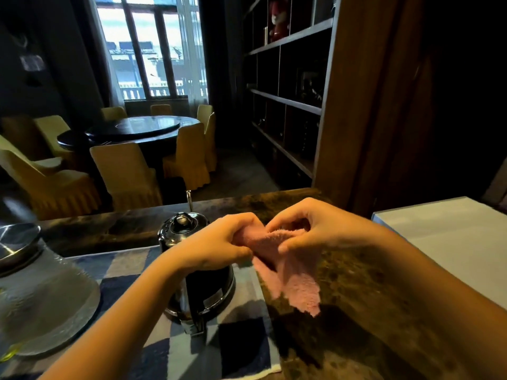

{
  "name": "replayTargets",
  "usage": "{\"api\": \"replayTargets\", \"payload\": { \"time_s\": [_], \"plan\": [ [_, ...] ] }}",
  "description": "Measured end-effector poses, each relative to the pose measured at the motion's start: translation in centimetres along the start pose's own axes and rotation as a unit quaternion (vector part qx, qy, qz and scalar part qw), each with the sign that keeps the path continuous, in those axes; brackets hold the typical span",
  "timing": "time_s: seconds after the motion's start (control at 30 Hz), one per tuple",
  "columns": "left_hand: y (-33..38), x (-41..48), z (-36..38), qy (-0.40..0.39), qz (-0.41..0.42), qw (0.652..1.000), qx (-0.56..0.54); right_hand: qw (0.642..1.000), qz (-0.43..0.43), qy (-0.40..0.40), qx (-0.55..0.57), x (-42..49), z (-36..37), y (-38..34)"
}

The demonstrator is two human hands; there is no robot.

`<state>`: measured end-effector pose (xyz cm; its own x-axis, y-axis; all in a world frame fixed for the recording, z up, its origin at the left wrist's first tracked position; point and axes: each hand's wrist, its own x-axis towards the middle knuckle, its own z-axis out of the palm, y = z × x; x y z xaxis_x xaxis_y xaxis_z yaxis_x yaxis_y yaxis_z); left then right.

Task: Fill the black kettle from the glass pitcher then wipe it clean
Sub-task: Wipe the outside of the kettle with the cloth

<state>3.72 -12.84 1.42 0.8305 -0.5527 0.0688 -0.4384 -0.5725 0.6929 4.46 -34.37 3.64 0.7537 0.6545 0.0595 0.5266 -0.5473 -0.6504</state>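
Beside the lidded black kettle (211, 283), our left hand (219, 244) and right hand (312, 229) pinch the pink cloth (296, 286); we judge filling done, wiping ahead.

Our left forearm (123, 311) comes in from 7 o'clock and our right forearm (428, 286) from 4 o'clock, both bare, meeting mid-view. Our left hand (219, 242) lies knuckles up, fingers curled. Our right hand (315, 226), at its 3 o'clock, arches with fingertips down. Both pinch the top edge of the pink cloth (290, 283), fingertips nearly touching.
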Motion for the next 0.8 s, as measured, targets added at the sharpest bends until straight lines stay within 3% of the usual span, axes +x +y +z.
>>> {"api": "replayTargets", "payload": {
  "time_s": [0.07,0.13,0.23,0.33,0.53,0.63,0.7,0.77,0.8],
  "plan": [
    [0.3,0.7,0.2,0.016,-0.008,1.0,0.006,0.998,0.015,-0.006,-0.059,-0.5,-1.0,0.7],
    [0.5,1.5,0.6,0.054,-0.021,0.998,-0.01,0.995,0.028,0.046,-0.085,-0.9,-1.9,1.6],
    [0.9,2.3,1.5,0.104,-0.043,0.992,-0.062,0.995,0.039,0.089,0.002,-1.7,-2.5,3.5],
    [1.0,3.2,2.7,0.102,-0.075,0.983,-0.13,0.991,0.054,0.113,0.046,-2.8,-2.7,5.5],
    [0.9,4.2,6.1,0.064,-0.122,0.979,-0.148,0.982,0.099,0.057,0.152,-5.2,-1.9,9.8],
    [-0.3,4.2,9.2,0.051,-0.197,0.965,-0.167,0.98,0.14,0.021,0.137,-5.9,-0.3,12.5],
    [-1.8,3.9,11.1,0.045,-0.202,0.977,-0.052,0.984,0.165,0.015,0.07,-6.4,1.5,14.0],
    [-3.1,3.5,13.0,0.053,-0.159,0.978,0.124,0.983,0.174,0.044,-0.026,-7.0,3.2,15.1],
    [-3.3,3.3,13.8,0.065,-0.132,0.976,0.158,0.983,0.169,0.051,-0.048,-7.2,3.9,15.3]
  ]
}}
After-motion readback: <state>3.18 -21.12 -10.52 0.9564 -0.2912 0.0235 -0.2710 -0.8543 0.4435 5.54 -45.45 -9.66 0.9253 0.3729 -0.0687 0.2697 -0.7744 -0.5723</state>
